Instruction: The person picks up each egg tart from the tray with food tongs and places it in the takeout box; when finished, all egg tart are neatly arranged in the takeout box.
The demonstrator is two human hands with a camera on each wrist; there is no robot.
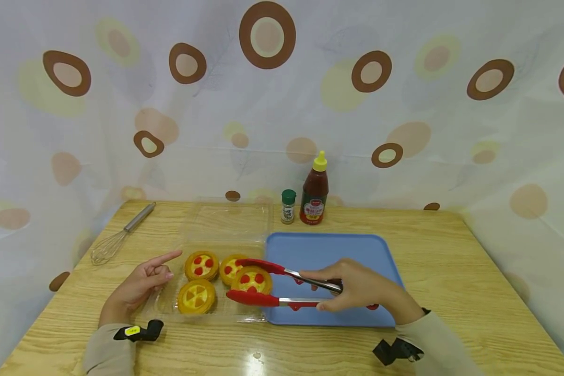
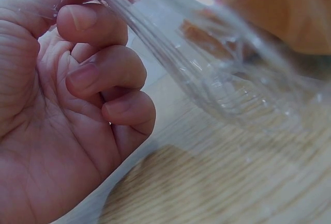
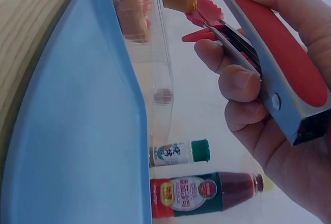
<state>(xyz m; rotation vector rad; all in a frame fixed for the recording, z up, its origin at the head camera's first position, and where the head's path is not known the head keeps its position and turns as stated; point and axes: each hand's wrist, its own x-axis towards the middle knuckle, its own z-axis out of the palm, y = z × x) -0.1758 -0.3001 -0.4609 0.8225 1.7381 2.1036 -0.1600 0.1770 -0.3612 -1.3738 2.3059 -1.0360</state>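
My right hand (image 1: 364, 287) grips red-and-steel tongs (image 1: 301, 302). Between the red tong tips is an egg tart (image 1: 253, 282) with red toppings, over the right side of a clear plastic box (image 1: 235, 313). In the right wrist view the tongs' red handle (image 3: 274, 43) lies between thumb and fingers. Other tarts sit in the box: one with red pieces (image 1: 201, 265), one with yellow wedges (image 1: 196, 296), and one partly hidden (image 1: 227, 267) behind the tongs. My left hand (image 1: 143, 284) holds the box's left wall, index finger extended; in the left wrist view its other fingers (image 2: 108, 74) are curled.
A blue tray (image 1: 324, 245) lies right of the box, with the tongs partly above it. The box's clear lid (image 1: 230, 219) is folded back. A seasoning jar (image 1: 288, 207) and a ketchup bottle (image 1: 314, 193) stand behind the tray. A whisk (image 1: 124, 232) lies at the far left.
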